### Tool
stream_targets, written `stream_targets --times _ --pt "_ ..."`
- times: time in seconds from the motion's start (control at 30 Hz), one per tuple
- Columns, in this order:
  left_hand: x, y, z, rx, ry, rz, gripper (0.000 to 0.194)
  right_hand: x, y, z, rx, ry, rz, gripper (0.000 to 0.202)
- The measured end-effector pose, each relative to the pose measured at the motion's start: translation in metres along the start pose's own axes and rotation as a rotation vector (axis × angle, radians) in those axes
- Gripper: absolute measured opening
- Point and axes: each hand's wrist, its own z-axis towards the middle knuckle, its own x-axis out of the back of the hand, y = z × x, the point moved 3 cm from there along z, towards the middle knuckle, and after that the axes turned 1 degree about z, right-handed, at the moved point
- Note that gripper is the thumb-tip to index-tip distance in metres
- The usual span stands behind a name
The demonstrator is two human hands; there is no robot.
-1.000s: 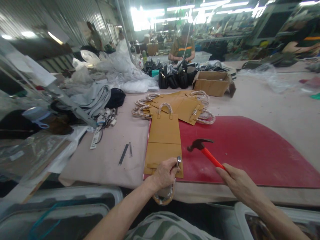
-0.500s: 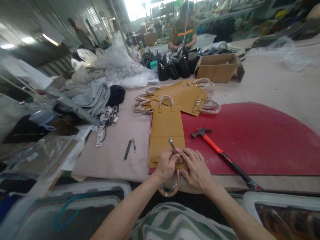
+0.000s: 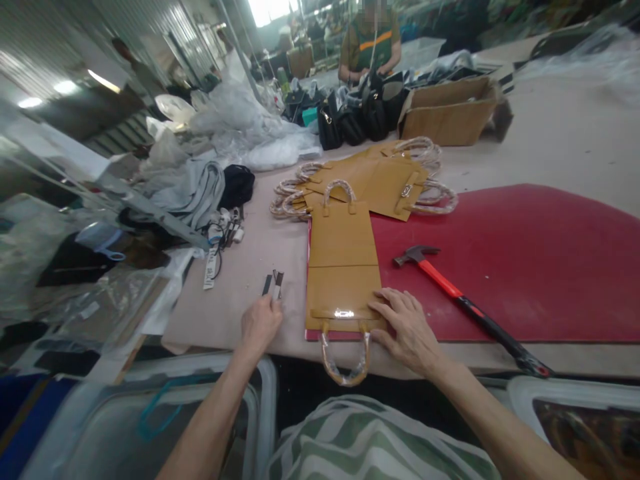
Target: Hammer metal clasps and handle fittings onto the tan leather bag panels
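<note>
A flat tan panel (image 3: pixel 344 285), silver clasp (image 3: pixel 344 313) gleaming, lies on the red board's (image 3: pixel 545 267) left end, one handle (image 3: pixel 345 382) overhanging the bench (image 3: pixel 225 313). The left hand (image 3: pixel 261 325) pinches a metal rod (image 3: pixel 278 285); the right hand's (image 3: pixel 406 328) parted fingers only touch the panel. Bare board stretches past the hammer (image 3: pixel 443 280).

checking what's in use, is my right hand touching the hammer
Apart: the head view plainly shows red mat between the right hand and the hammer.

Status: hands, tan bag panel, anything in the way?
Left hand at small metal tools, grip unclear. Right hand spread at right edge of tan bag panel. Hammer on red mat, right of panel, apart from both hands.
</note>
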Motion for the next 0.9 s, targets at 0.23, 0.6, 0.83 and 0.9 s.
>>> stream_targets --times 0.23,0.6,0.83,0.9 --pt "0.008 0.023 0.005 0.014 -0.003 0.02 0.033 -0.005 0.005 0.0 0.039 0.044 -0.014 0.04" --pt "0.006 0.053 -0.022 -0.435 0.149 -0.164 0.022 -0.007 -0.016 0.0 0.052 0.104 -0.042 0.025" --pt "-0.002 0.076 -0.051 -0.916 0.095 0.002 0.01 0.007 -0.034 0.03 0.15 -0.199 -0.266 0.015" --pt "-0.003 0.081 -0.051 -0.992 0.092 0.143 0.014 0.008 -0.038 0.036 0.228 -0.262 -0.303 0.015"
